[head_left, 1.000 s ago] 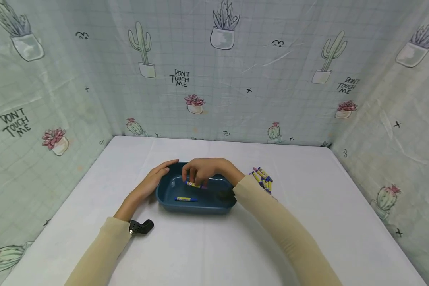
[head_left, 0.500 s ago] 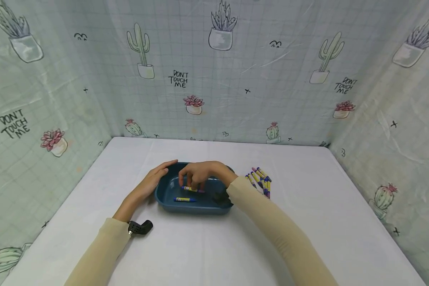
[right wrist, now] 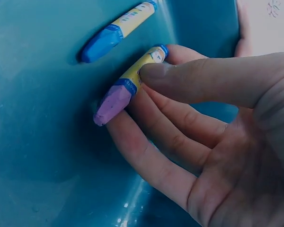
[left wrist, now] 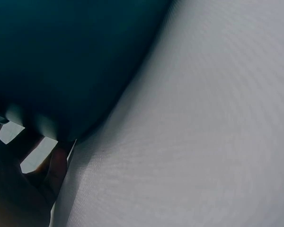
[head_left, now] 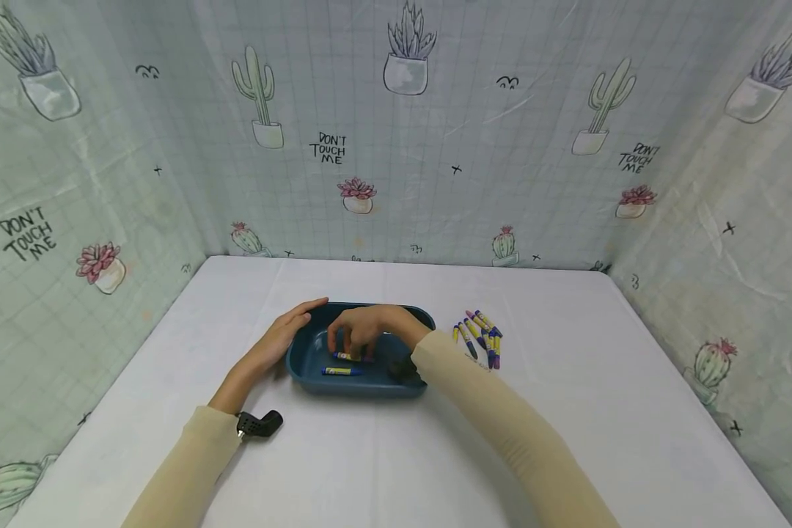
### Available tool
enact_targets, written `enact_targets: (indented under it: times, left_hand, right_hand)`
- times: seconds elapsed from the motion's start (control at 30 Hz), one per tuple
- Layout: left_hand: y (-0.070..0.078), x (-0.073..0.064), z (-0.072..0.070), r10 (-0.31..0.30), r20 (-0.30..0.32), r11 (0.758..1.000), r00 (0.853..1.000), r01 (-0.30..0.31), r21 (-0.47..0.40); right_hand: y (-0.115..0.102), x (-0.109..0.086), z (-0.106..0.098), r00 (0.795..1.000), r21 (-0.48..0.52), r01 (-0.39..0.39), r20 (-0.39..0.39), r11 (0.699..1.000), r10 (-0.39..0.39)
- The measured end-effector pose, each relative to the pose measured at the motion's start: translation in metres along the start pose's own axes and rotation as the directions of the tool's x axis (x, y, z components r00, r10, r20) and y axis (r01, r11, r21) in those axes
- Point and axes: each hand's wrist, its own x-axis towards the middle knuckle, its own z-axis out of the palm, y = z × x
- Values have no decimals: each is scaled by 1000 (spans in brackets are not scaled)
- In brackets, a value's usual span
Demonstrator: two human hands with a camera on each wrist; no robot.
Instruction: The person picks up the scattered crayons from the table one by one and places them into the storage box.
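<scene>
My right hand (head_left: 363, 328) is inside the dark teal tray (head_left: 369, 391). In the right wrist view its thumb and fingers pinch a purple crayon (right wrist: 115, 103) in a yellow and blue wrapper, close above the tray floor. A blue crayon (right wrist: 102, 43) with the same kind of wrapper lies on the tray floor beside it. My left hand (head_left: 279, 339) rests against the tray's left end, fingers stretched along the rim. The left wrist view shows its fingers (left wrist: 57, 165) touching the outer wall, partly dark and hidden.
A loose pile of several crayons (head_left: 483, 334) lies on the white table (head_left: 343, 469) right of the tray. A black device (head_left: 260, 424) sticks out from the left wrist. Patterned cloth (head_left: 396, 161) walls the table at the back and sides.
My right hand has lowered the purple crayon toward the tray floor, near the blue one, and shifted slightly left. The left hand stays at the tray's end.
</scene>
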Motion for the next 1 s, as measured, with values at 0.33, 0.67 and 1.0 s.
enact_targets:
  times: [0.33,0.67,1.0]
  left_hand:
    - [-2,-1,1,6,0,1000,1000,-6,-5]
    - [0,1,0,5,1,1000,1000,-5,-8]
    - [-2,2,0,17,7,1000,1000,-17,-11]
  right_hand:
    - [3,5,1,1000,-5,6,25,1000,-6]
    - [1,4,0,1000,-7,10,30,1000,-10]
    - [3,6,2,1000,-19,21,13,1000,-21]
